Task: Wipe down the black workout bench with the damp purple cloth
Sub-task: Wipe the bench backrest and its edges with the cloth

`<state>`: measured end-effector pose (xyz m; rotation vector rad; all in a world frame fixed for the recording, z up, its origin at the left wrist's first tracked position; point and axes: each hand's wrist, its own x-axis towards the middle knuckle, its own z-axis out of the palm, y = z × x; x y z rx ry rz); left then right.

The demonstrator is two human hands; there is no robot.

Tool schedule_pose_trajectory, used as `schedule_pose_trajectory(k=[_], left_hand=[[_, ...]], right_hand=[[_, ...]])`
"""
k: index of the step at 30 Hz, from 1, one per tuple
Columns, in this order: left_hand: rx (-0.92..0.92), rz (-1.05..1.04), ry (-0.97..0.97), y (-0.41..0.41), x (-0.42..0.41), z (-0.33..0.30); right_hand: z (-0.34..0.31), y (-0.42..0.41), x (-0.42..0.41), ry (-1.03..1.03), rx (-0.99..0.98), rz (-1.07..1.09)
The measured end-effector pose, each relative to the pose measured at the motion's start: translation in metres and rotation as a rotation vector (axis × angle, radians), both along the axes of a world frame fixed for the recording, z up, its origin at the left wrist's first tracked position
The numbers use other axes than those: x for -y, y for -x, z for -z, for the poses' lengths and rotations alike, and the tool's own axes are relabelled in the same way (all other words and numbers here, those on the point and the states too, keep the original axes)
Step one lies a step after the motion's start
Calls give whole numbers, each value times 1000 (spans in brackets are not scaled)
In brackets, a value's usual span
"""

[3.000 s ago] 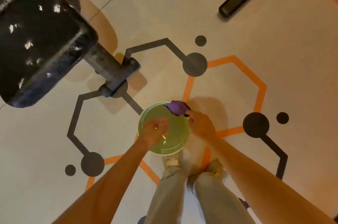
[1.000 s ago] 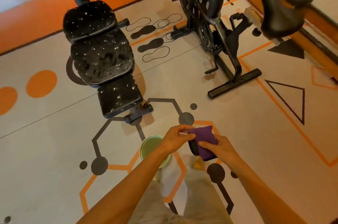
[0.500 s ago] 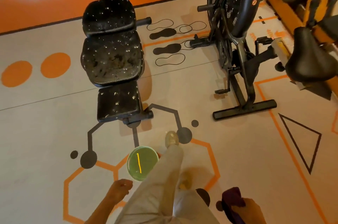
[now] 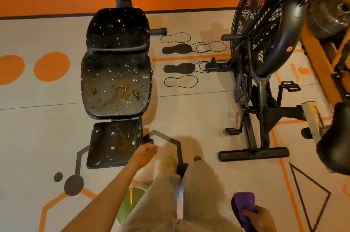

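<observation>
The black workout bench stands ahead on the left, three padded sections in a row, speckled with white spots and some orange-brown marks on the middle pad. My right hand grips the folded purple cloth low at the bottom right, well away from the bench. My left hand hangs with loosely curled fingers, holding nothing, just right of the nearest small pad.
A green bowl sits on the floor at my feet, partly hidden by my left arm and leg. A black air bike stands to the right, its base bar nearby. Orange wall behind; patterned floor around.
I have stepped closer to the bench and the view has risen. My left hand swung forward beside the near pad. My right hand keeps the purple cloth low at my side.
</observation>
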<state>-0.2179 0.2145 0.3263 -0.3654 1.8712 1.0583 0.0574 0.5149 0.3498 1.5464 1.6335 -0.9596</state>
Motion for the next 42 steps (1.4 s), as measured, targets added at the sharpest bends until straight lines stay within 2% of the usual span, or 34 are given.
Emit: schedule_pose_trajectory(k=[4,6,12,17,23,27,29,35,42], left_hand=[[-175,102,-77,72,-48,-6],[-174,114,-53,94,-58,-4],[19,-232,114,120,-52,16],[97,-397,229,139,-39,34],[43,-570,106,204,-57,29],[9,-526,34,275,-54,36],[-43,-479,64,315,-51,42],[-90,-517,56,436,-51,41],[-213,-462,109,546,-59,58]], right_hand=[[1,104,-42,-62,65,-157],[11,159,-63,-55,55,-228],[10,351,-109,-30,-132,-521],[9,499,-116,-32,-232,-714],[1,638,-83,-9,-257,-975],[2,701,-51,42,-313,-978],[4,728,-37,66,-341,-954],[21,802,-7,87,-438,-947],[55,900,21,-63,-655,-928]])
